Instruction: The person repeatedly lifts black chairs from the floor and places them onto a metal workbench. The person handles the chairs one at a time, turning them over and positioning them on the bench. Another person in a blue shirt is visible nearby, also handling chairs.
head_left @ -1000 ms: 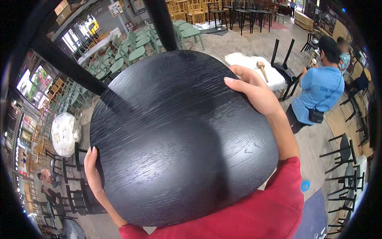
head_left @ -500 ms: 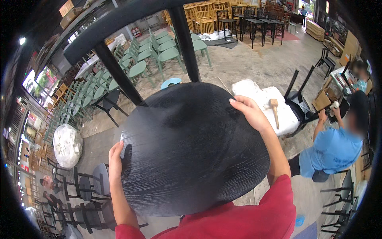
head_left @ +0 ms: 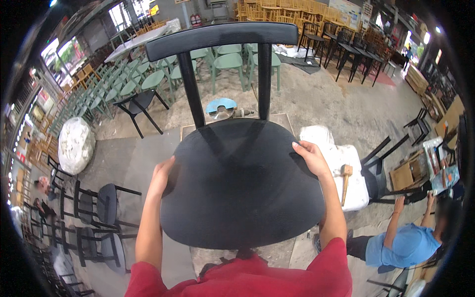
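A black wooden chair (head_left: 242,198) with a broad rounded seat fills the middle of the view, its backrest (head_left: 222,38) standing at the far side. My left hand (head_left: 162,174) is closed on the seat's left edge. On the right edge, my right hand (head_left: 310,157) grips too, thumb lying on top and the other fingers mostly out of sight. The seat hides the chair's legs. Just beyond it is a round blue-topped machine with a metal disc (head_left: 220,109). A wooden mallet (head_left: 346,180) rests on a white padded block (head_left: 357,194) to the right.
Rows of green chairs (head_left: 153,81) stand ahead and to the left. Several black chairs (head_left: 108,204) are at the left, near a white plastic-wrapped bundle (head_left: 76,146). A co-worker in a blue shirt (head_left: 403,247) reaches toward a black chair (head_left: 373,175) at the right.
The chair has come lower and levelled out, so its whole backrest now shows. Both my hands have stayed on the seat edges. The view has turned and the co-worker appears lower.
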Action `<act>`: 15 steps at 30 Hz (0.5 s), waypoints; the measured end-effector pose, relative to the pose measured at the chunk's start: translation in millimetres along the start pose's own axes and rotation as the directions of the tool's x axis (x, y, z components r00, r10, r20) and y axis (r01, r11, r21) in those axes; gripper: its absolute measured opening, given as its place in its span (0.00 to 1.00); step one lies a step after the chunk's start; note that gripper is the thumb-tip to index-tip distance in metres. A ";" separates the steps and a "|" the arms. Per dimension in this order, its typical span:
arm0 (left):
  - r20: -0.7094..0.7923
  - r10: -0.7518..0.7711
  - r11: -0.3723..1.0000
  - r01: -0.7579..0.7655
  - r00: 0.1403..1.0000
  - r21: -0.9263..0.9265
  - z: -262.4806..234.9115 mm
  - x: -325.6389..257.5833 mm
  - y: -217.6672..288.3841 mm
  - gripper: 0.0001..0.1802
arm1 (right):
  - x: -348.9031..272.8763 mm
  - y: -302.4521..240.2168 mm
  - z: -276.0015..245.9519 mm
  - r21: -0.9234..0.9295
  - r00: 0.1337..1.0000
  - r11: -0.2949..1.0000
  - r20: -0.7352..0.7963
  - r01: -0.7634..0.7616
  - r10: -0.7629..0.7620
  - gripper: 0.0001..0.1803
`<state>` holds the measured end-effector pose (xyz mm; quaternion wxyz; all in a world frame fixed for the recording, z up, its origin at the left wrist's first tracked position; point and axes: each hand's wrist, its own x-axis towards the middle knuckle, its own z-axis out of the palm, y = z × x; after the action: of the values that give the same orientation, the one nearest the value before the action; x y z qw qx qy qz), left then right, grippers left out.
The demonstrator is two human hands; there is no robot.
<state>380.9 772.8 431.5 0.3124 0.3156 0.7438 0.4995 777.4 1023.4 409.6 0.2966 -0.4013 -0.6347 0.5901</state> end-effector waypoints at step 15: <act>-0.094 0.037 0.989 -0.023 0.995 0.147 25.9 98.6 -4.7 0.38 | 99.7 26.3 -13.6 -0.144 0.990 0.989 -0.137 0.025 -0.045 0.33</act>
<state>340.7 862.5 404.5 0.2446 0.3241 0.7879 0.4629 743.1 1115.5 375.7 0.3213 -0.4506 -0.6597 0.5084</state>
